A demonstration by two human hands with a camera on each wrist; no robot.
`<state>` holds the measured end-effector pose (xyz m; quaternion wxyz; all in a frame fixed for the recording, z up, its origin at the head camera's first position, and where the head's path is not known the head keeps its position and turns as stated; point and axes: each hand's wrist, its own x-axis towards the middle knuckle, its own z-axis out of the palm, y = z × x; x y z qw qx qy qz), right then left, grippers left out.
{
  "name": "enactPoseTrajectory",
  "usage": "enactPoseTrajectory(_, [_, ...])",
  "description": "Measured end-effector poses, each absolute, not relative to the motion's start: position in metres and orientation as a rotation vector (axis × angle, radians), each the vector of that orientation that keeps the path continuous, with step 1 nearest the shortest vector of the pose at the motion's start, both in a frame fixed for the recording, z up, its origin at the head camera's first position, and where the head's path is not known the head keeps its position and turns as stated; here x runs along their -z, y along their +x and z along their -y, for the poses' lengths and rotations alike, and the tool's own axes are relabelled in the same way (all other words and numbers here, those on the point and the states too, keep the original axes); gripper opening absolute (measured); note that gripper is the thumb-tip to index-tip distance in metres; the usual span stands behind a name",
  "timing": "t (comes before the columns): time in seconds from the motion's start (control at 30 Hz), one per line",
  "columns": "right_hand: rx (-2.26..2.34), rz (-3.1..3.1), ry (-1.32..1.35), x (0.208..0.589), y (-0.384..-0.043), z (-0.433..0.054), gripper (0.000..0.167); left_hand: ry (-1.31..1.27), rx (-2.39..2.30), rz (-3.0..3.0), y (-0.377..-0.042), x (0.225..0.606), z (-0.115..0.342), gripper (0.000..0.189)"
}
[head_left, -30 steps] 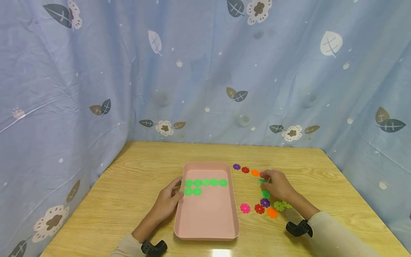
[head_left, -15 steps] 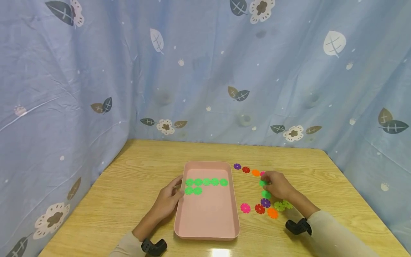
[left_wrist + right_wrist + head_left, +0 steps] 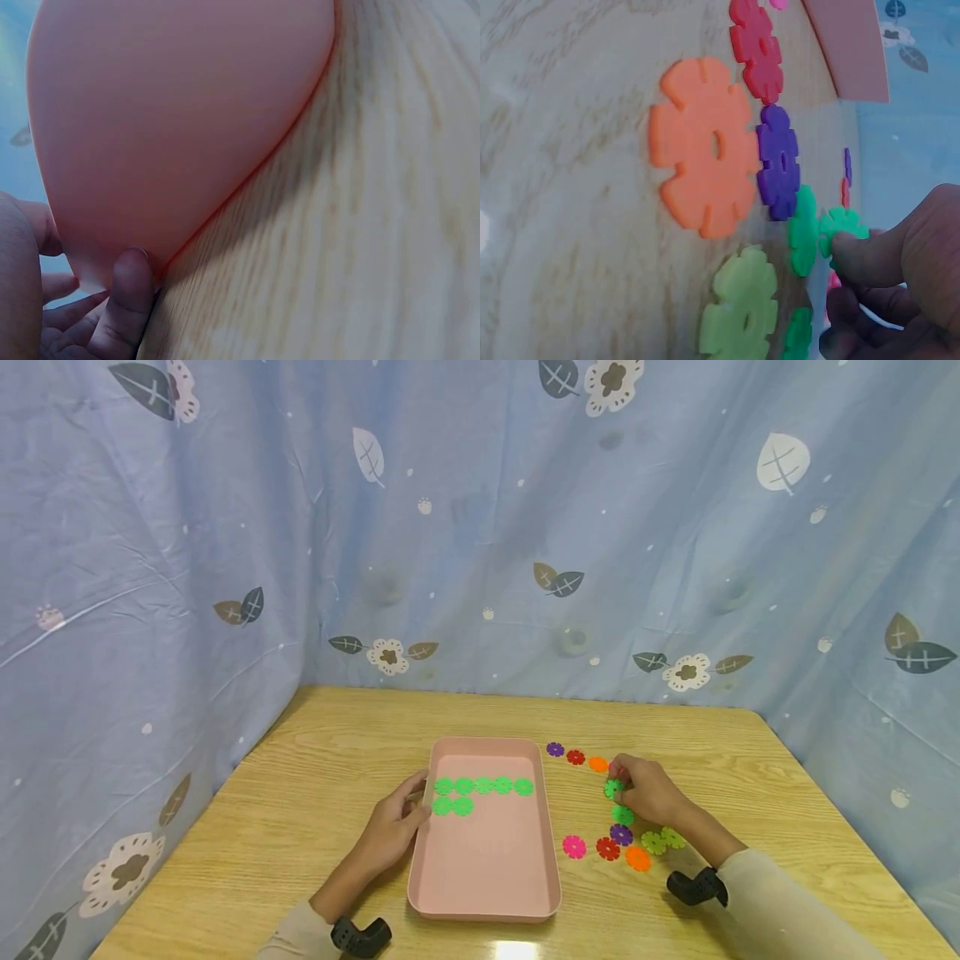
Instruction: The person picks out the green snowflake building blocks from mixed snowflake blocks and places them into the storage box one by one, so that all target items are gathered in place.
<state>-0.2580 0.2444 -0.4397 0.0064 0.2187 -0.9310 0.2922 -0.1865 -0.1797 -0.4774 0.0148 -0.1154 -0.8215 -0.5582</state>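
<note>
My left hand (image 3: 392, 825) holds the left wall of a shallow pink tray (image 3: 487, 881). In the left wrist view, the thumb (image 3: 127, 300) lies against the tray's outer wall (image 3: 172, 135), fingers bent at its edge. Inside the tray, green flower-shaped plastic discs (image 3: 483, 786) make one full row and a short second row. My right hand (image 3: 651, 792), right of the tray, pinches another green flower disc (image 3: 841, 229) between thumb and fingers, tilted up. Close by lies a second green disc (image 3: 622, 814). A pink disc behind the fingers is partly hidden.
Beyond the tray's right side, a purple (image 3: 555, 749), a red (image 3: 575, 757) and an orange disc (image 3: 597, 764) form a line. Nearer lie a pink (image 3: 574, 847), a red (image 3: 608, 848), a purple (image 3: 621, 834), an orange (image 3: 638, 858) and yellow-green discs (image 3: 654, 842). A patterned curtain (image 3: 480, 527) hangs behind.
My right hand's fingers have drawn together on the green disc, which now shows tilted up between them. The left hand and the tray stay where they were.
</note>
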Motion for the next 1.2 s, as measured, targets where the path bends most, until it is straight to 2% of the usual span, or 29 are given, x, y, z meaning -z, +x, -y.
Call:
enactPoseTrajectory(0.57, [-0.939, 2.826, 0.717, 0.422, -0.259, -0.233, 0.012, -0.359, 1.742, 2.529, -0.187, 0.479, 0.178, 0.058])
enactPoseTrajectory(1.2, [-1.11, 2.702, 0.927, 0.406, -0.253, -0.176, 0.013, -0.354, 1.748, 2.522, -0.186, 0.479, 0.178, 0.058])
